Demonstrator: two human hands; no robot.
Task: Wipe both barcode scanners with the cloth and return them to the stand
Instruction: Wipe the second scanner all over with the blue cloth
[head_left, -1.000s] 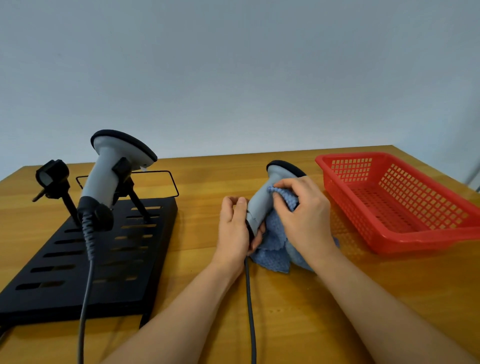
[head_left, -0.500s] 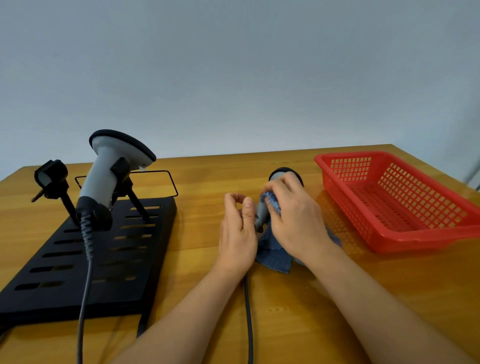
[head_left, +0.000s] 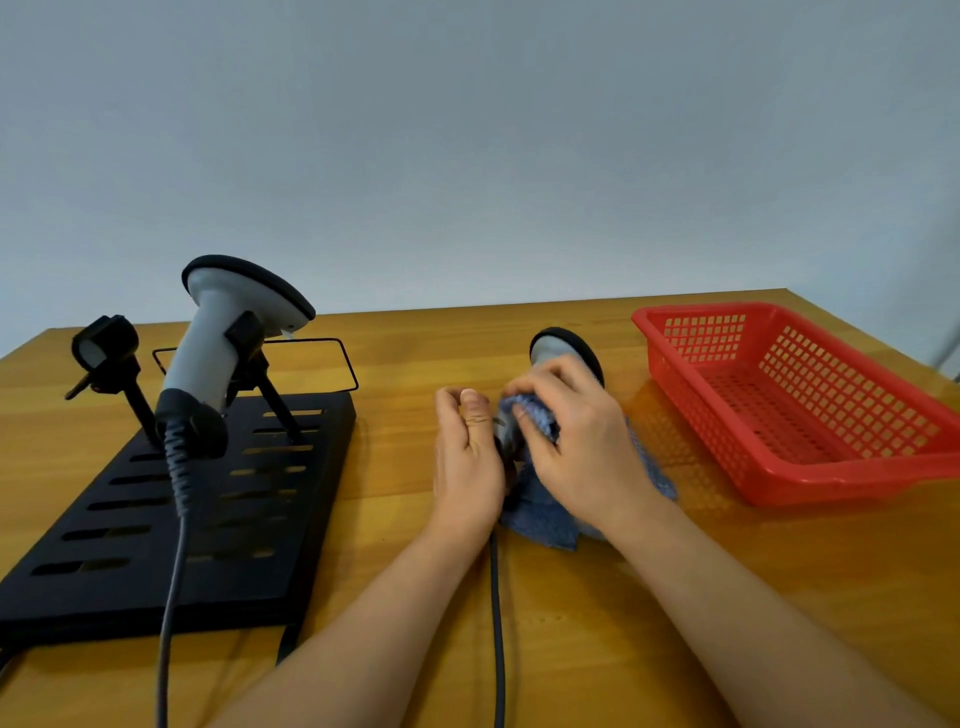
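A person's two bare forearms reach forward over a wooden table (head_left: 571, 649). The left hand (head_left: 467, 457) stands on its edge, its fingers curled loosely around the lower handle of a grey barcode scanner (head_left: 558, 349); how firmly it grips cannot be told, because the handle is mostly hidden between the two hands. Just to the right of that hand, and touching it, the right hand (head_left: 582, 447) curls its fingers over a bunched blue cloth (head_left: 540, 514), pressing the cloth against the scanner's handle. The scanner's black-rimmed head rises just beyond the right hand's fingertips. The rest of the cloth trails out under the right hand and wrist onto the table. A dark cable (head_left: 497, 623) runs from below the left hand back toward the person.

Well to the left of the left hand lies a black slotted stand (head_left: 130, 545). The second scanner (head_left: 218, 338), grey with a black rim, sits tilted in the stand's nearer cradle, its coiled cord (head_left: 174, 545) hanging down across the stand. Farther left, an empty black cradle (head_left: 106, 353) stands on its post. Well apart to the right of the right hand sits a red plastic basket (head_left: 841, 470).
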